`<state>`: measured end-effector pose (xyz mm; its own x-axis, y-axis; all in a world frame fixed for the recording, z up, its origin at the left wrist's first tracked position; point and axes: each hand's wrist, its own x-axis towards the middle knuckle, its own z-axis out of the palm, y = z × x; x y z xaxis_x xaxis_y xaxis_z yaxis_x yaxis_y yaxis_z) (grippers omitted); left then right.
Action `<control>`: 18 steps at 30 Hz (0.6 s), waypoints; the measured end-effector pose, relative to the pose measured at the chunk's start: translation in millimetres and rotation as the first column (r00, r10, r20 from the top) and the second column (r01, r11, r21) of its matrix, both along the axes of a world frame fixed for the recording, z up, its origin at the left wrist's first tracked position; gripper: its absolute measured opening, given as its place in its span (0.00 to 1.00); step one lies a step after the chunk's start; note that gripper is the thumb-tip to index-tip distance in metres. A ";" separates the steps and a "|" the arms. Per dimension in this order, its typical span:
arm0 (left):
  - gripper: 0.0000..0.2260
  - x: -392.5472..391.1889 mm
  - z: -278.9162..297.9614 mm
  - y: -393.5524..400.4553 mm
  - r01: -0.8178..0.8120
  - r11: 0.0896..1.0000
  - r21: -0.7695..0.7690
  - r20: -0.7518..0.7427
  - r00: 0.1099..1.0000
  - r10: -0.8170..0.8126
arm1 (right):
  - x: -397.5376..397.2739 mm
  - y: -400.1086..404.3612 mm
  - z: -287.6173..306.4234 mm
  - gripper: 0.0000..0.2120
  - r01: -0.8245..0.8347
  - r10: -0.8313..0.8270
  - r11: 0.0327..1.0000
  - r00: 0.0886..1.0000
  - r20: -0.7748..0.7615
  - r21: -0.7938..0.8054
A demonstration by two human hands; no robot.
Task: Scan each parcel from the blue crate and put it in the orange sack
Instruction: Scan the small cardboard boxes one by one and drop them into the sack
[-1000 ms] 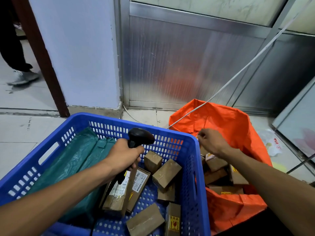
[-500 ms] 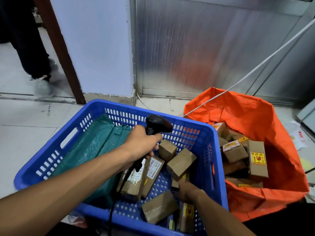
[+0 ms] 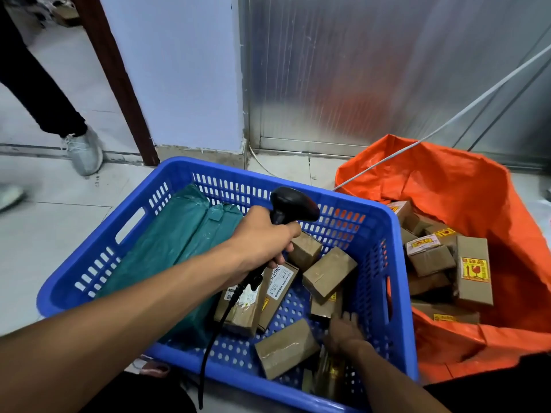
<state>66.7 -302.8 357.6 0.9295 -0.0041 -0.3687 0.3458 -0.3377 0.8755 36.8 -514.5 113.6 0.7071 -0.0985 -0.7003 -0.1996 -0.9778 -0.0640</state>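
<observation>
Gripping a black handheld barcode scanner (image 3: 293, 204), nose pointing right, the left hand (image 3: 262, 239) hovers over the blue perforated plastic crate (image 3: 384, 263) holding some seven brown cardboard parcels (image 3: 329, 274). The right hand (image 3: 343, 332) is blurred; I cannot tell its grasp. One orange fabric sack (image 3: 447, 186) stands beside.

Pale tiled floor (image 3: 59, 222), grey grout lines crossing it, carries everything here. The blue crate (image 3: 167, 189) sits on it in the middle — perforated walls, a handle slot in its left side. Just beside the crate on the right, the orange sack (image 3: 465, 186) slumps open on the same tiles, its near edge touching the crate's right wall. At the far left a grey sneaker (image 3: 85, 153) stands on the floor by the brown door frame (image 3: 119, 93) — a second, blurred shoe (image 3: 9, 195) lies at the left edge
</observation>
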 end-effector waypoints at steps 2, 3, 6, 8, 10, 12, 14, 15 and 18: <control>0.08 -0.9 0.0 -0.6 0.001 1.000 -0.003 -0.001 1.000 -0.001 | -0.3 1.8 2.6 0.35 0.047 -0.047 0.999 0.999 0.018 0.026; 0.08 -1.3 -0.1 -0.9 0.001 1.000 -0.002 -0.001 1.000 -0.001 | -0.1 2.8 5.1 0.36 0.078 -0.080 0.996 0.996 0.026 0.047; 0.08 -2.1 0.7 -1.0 0.005 1.000 0.001 -0.002 1.000 -0.005 | 1.9 4.3 13.2 0.36 0.228 -0.234 0.964 0.972 0.028 0.139; 0.08 -2.5 1.5 -1.2 0.008 1.000 -0.001 -0.003 1.000 -0.008 | 3.1 1.8 16.5 0.37 0.307 -0.310 0.933 0.951 -0.013 0.186; 0.07 -2.9 2.3 -0.6 0.008 1.000 -0.005 -0.001 1.000 -0.008 | 5.2 -0.5 22.6 0.40 0.319 -0.312 0.928 0.948 -0.066 0.192; 0.07 -2.8 2.9 -0.6 0.010 1.000 -0.006 0.001 1.000 -0.010 | 9.3 -3.9 29.7 0.45 0.292 -0.271 0.938 0.954 -0.130 0.187; 0.08 -2.7 3.9 -0.8 0.015 1.000 -0.005 0.004 1.000 -0.015 | 13.6 -8.1 37.3 0.45 0.217 -0.183 0.965 0.960 -0.210 0.149; 0.08 -2.9 4.5 -1.0 0.017 1.000 -0.005 0.006 1.000 -0.017 | 15.5 -10.3 41.5 0.45 0.181 -0.140 0.974 0.954 -0.266 0.136; 0.08 -3.7 6.9 -2.2 0.021 1.000 0.000 0.010 1.000 -0.021 | 17.6 -14.0 53.3 0.42 0.215 -0.128 0.964 0.892 -0.433 0.158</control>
